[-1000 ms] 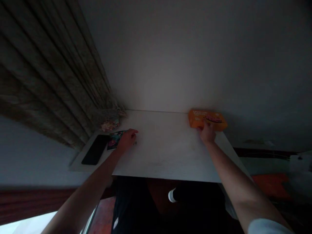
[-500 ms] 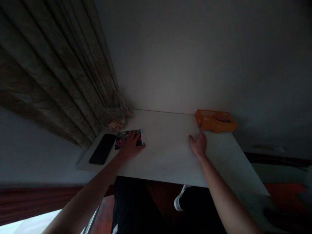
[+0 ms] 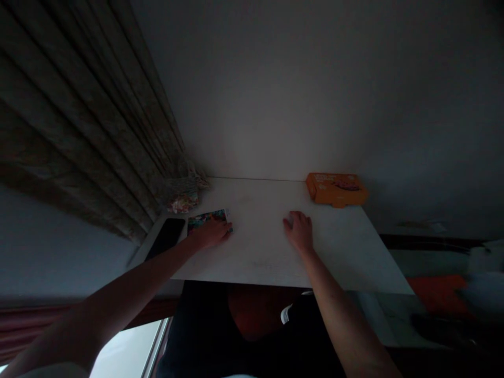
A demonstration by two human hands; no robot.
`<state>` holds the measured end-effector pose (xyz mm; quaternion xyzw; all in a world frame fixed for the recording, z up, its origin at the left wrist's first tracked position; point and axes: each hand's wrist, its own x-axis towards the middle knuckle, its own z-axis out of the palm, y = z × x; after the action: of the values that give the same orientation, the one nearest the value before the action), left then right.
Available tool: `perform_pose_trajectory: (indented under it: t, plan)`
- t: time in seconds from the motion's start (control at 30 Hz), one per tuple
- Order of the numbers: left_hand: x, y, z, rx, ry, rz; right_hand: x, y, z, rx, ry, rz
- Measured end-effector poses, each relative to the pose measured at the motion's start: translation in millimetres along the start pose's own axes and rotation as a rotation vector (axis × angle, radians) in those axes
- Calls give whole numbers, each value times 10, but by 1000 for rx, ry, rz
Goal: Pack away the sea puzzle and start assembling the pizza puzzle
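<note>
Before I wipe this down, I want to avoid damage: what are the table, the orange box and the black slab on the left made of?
Table: pale matte board, likely laminate, faint scuffs. Box: printed card, sharp folded edges. Slab: glossy dark face, probably a glass-fronted phone; too dim for certainty.

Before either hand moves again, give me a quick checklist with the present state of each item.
1. Left hand on the colourful card: ok, it rests on the card's near edge.
2. Right hand free: ok, flat on the bare white table, holding nothing.
3. Orange box clear of the right hand: ok, it sits apart at the far right corner.
4. Black phone clear of the left hand: ok, it lies beside the card.
5. Grip on the card: cannot tell, too dim.
</note>
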<state>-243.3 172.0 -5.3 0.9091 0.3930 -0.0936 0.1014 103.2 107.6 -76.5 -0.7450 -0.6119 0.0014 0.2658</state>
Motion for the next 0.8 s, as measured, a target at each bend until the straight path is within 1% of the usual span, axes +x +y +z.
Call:
perform_pose_trajectory:
  t: [0.1,0.23,0.3,0.37,0.43,0.53,0.6,0.7,0.8]
  plan:
    - [-1,6,7,50,11,26,-5,18,26,-7,-3,-8]
    - [-47,54,50,-25,90,-39,-19,59,56,-3,7,-16]
    - [-73,134,72,-17,106,-76,-29,82,72,12,17,-18]
    - [-94,248,92,52,103,-108,-45,103,87,29,29,-21]
    - [-112,371,115,113,127,-156,-71,117,98,37,33,-31]
    - [-141,506,148,123,224,-210,-126,124,102,37,31,-52]
    - [-168,546,147,103,307,-226,-168,126,100,41,38,-58]
    - [-231,551,54,64,431,-252,-224,139,93,60,46,-70]
    - [-308,515,-190,8,515,-276,-265,161,86,104,57,-72]
